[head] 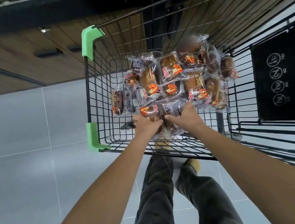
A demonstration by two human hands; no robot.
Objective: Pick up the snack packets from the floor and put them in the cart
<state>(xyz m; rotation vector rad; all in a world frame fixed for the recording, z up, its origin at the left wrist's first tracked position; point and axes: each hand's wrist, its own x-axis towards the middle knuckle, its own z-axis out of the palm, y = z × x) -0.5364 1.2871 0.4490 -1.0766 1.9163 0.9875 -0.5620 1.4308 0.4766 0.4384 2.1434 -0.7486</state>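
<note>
Snack packets [172, 79] sit piled in the wire cart [101, 100], centre of frame. Left hand [148, 124] and right hand [183, 116] reach in side by side at the pile's lower edge, the fingers of each curled round packets there. Green corner guards [89, 41] on the cart's left rim. Grey tiled floor [18, 134] at left. Dark trouser legs [154, 199] at bottom centre.

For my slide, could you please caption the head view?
Left hand and right hand hold snack packets inside the cart.
</note>
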